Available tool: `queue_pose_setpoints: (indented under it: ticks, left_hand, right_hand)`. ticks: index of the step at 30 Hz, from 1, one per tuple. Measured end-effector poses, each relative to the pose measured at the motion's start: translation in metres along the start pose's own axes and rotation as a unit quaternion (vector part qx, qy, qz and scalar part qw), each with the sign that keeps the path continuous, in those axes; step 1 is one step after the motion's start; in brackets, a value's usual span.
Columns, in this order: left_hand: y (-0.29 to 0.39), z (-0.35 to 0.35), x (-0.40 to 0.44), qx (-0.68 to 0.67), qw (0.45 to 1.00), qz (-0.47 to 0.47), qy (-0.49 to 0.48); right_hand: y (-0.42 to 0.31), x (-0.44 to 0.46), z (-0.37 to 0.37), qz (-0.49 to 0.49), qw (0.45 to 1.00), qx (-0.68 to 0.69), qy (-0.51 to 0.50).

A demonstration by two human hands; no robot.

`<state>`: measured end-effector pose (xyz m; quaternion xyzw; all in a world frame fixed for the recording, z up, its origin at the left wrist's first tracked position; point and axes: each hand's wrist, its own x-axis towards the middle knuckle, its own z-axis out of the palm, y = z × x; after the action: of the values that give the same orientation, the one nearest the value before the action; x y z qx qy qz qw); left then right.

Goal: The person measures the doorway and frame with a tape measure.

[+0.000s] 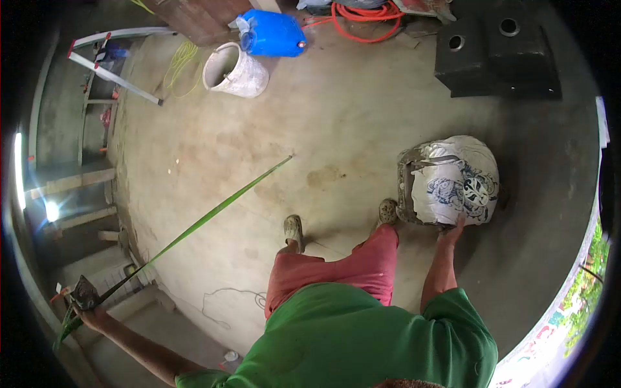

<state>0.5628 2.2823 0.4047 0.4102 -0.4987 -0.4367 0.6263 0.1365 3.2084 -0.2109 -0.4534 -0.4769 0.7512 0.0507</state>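
Note:
At the far lower left, my left hand [94, 317] is closed around a dark, angular piece [84, 294] and a long green strip [207, 216]. The strip slants across to a thin tip low over or on the floor; which, I cannot tell. On the right, my right hand [451, 234] grips the near edge of a chair-like thing with a dark frame, draped in a white cloth [446, 187] with a dark mask print. Some of its fingers are hidden by that edge. My right shoe stands close beside the frame.
A whitish bucket [249, 77] and a blue jerrycan [275, 33] stand at the back, near a coiled orange hose [365, 32]. A dark double sink [498, 58] lies at the back right. A ladder [116, 77] and yellow cord [181, 61] are at the left.

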Motion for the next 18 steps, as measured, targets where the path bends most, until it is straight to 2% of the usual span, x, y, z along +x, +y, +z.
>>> queue_pose_setpoints:
  ticks: [1,3,4,5,7,8,9,11,12,14,15,16,17,18]
  left_hand:
    - [-0.001,-0.014,-0.011,0.006,1.000,0.005,0.006]
    - [0.001,-0.032,-0.021,0.091,0.990,0.102,-0.039]
    - [0.006,-0.038,-0.029,-0.034,0.976,0.006,-0.215]
    - [0.007,-0.027,-0.048,-0.042,0.976,0.006,-0.215]
    - [0.021,0.009,-0.116,0.061,0.996,0.041,-0.051]
    - [0.027,-0.021,-0.107,0.068,0.978,0.034,-0.194]
    - [0.033,-0.052,-0.096,0.082,0.976,0.063,-0.189]
    - [0.040,-0.073,-0.119,0.109,0.976,0.122,-0.144]
    - [0.041,-0.086,-0.135,0.121,0.973,0.151,-0.123]
    - [0.048,-0.098,-0.168,0.123,0.969,0.198,-0.080]
    - [0.053,-0.102,-0.181,0.095,0.973,0.202,-0.057]
    - [0.064,-0.102,-0.190,0.045,0.980,0.190,-0.022]
    - [0.076,-0.103,-0.197,-0.006,0.983,0.181,0.013]
    - [0.089,-0.112,-0.203,-0.015,0.981,0.192,0.032]
  right_hand:
    - [0.009,0.007,-0.010,-0.005,0.998,0.032,-0.060]
    - [0.014,0.020,-0.026,0.032,0.997,0.032,-0.061]
    - [0.012,0.032,-0.031,0.054,0.995,0.046,-0.064]
    - [0.008,0.037,-0.035,0.048,0.995,0.050,-0.066]
    - [-0.008,0.026,-0.020,0.027,0.999,-0.008,-0.017]
    - [-0.010,0.031,-0.023,0.017,0.999,-0.019,-0.020]
    - [-0.010,0.033,-0.025,0.010,0.999,-0.031,-0.031]
    - [-0.022,0.019,-0.025,0.064,0.997,-0.030,-0.044]
    - [-0.011,0.044,-0.040,0.086,0.992,-0.026,-0.092]
    - [-0.018,0.043,-0.035,0.088,0.989,-0.086,-0.086]
    - [-0.039,-0.006,-0.004,0.106,0.985,-0.130,-0.041]
    - [-0.030,0.004,-0.013,0.088,0.987,-0.116,-0.070]
    - [-0.037,-0.002,-0.009,0.113,0.982,-0.150,-0.035]
    - [-0.026,0.025,-0.029,0.070,0.980,-0.167,-0.086]
